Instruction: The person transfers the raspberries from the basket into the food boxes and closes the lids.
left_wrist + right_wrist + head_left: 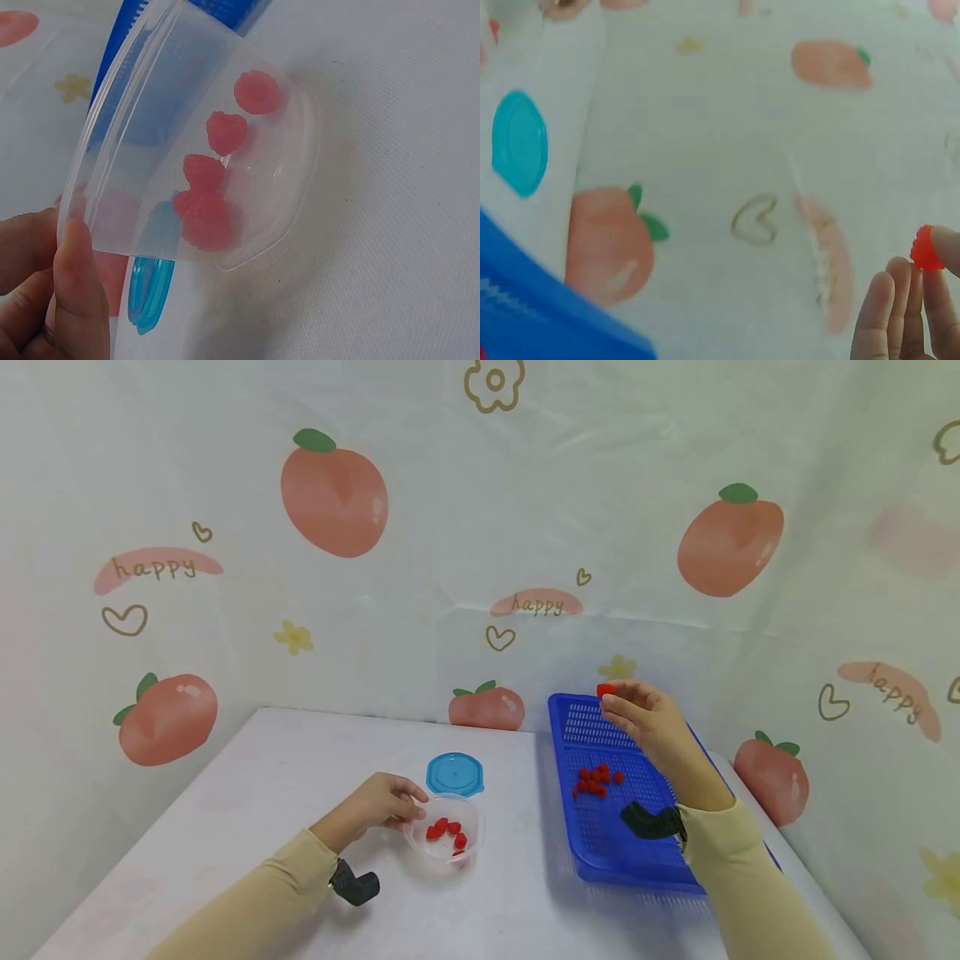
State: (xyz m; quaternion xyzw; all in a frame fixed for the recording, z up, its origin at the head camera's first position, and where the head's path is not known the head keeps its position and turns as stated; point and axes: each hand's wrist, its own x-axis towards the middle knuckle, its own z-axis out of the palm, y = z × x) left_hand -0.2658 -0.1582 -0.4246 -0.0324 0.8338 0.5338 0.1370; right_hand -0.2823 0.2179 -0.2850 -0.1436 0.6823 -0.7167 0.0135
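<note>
My left hand (pixel 378 806) pinches the rim of a clear round plastic container (pixel 444 810), thumb outside the rim. Several red raspberries (pixel 226 133) lie at the bottom of it, showing through the wall. Held up above the far part of a blue plastic basket (pixel 637 860), my right hand (pixel 660 727) has one raspberry (pixel 926 247) between thumb and fingertips. More raspberries (pixel 596 781) sit in a loose cluster on the basket's floor, left of the right forearm.
A blue lid (pixel 455 774) lies on the white table (pixel 322 752) just behind the container. Fruit-printed cloth (pixel 420 635) hangs behind and at the sides. Black wrist mounts (pixel 355 883) stick out below both sleeves.
</note>
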